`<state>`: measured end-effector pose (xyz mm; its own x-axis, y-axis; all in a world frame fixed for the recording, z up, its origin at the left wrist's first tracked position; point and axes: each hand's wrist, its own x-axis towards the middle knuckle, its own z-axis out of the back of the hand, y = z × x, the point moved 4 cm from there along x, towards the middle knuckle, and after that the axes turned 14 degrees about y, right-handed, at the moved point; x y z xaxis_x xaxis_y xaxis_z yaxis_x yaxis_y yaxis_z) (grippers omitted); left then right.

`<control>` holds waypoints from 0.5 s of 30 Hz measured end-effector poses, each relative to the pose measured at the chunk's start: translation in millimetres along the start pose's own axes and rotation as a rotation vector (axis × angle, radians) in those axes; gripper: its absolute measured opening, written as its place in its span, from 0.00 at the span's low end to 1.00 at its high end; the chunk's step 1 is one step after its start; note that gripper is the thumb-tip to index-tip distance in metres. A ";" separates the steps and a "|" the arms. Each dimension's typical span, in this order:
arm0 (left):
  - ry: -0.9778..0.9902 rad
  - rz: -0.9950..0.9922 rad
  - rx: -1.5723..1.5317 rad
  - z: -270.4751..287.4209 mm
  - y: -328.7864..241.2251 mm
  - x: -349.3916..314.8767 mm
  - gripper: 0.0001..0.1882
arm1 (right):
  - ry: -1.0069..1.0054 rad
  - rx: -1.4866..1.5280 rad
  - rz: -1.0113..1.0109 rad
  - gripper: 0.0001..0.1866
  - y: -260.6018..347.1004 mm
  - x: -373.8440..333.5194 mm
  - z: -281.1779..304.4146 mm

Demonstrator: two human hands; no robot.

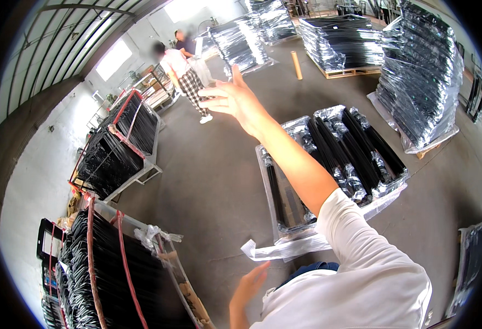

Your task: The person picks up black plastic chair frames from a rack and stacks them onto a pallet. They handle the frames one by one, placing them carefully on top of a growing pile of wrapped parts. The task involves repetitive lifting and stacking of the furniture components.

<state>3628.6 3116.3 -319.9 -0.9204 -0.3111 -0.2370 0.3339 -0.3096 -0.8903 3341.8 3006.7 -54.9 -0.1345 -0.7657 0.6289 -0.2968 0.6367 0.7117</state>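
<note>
My right hand is raised at the end of my outstretched arm. Its fingers are spread and nothing is in them. Low beside my body hangs my left hand, fingers loosely stretched and holding nothing that I can see. Under my right arm lies a low pallet load of long black bars, partly wrapped in clear film. My forearm hides part of this load. A loose strip of whitish film trails along its near edge, close to my left hand.
Racks of black parts with red-wrapped posts stand on the left; a nearer rack fills the lower left. Tall film-wrapped stacks and a wrapped pallet stand right and behind. A cardboard tube stands upright. Two people are farther back.
</note>
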 end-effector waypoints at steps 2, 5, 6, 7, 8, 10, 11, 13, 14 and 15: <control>-0.025 -0.006 -0.032 0.2 -1.6 -3.6 0.18 | 0.006 0.041 -0.029 0.46 -10.2 6.0 -0.7; -0.063 -0.017 -0.077 0.0 -1.4 -9.0 0.17 | -0.031 0.058 -0.011 0.46 -13.9 11.9 -6.8; -0.078 -0.021 -0.082 0.0 -2.4 -11.2 0.17 | -0.015 0.043 -0.032 0.46 -16.9 13.8 -7.0; -0.092 -0.026 -0.087 -0.3 -3.4 -12.9 0.17 | 0.000 0.027 -0.052 0.46 -20.2 15.3 -6.2; -0.097 -0.041 -0.077 -0.3 -5.9 -12.7 0.17 | 0.015 0.010 -0.072 0.46 -22.9 16.2 -6.5; -0.093 -0.061 -0.060 -0.8 -10.9 -11.4 0.17 | -0.011 0.044 -0.072 0.46 -23.8 12.6 -12.4; -0.077 -0.043 -0.071 -2.6 -11.5 -10.8 0.17 | -0.018 0.043 -0.042 0.46 -23.1 13.5 -8.5; -0.062 -0.027 -0.070 -0.4 -17.1 -4.5 0.17 | -0.080 0.052 -0.029 0.45 -17.9 14.7 -5.5; -0.059 -0.051 -0.071 -0.1 -20.0 -1.4 0.17 | -0.089 0.031 -0.061 0.45 -16.6 14.1 -3.9; -0.053 -0.070 -0.073 -0.3 -22.1 0.4 0.17 | -0.103 0.013 -0.095 0.44 -16.5 12.3 -1.2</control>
<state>3620.8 3123.4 -300.4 -0.9283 -0.3386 -0.1536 0.2514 -0.2670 -0.9303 3346.2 2986.9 -58.5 -0.2018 -0.8280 0.5232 -0.3254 0.5605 0.7615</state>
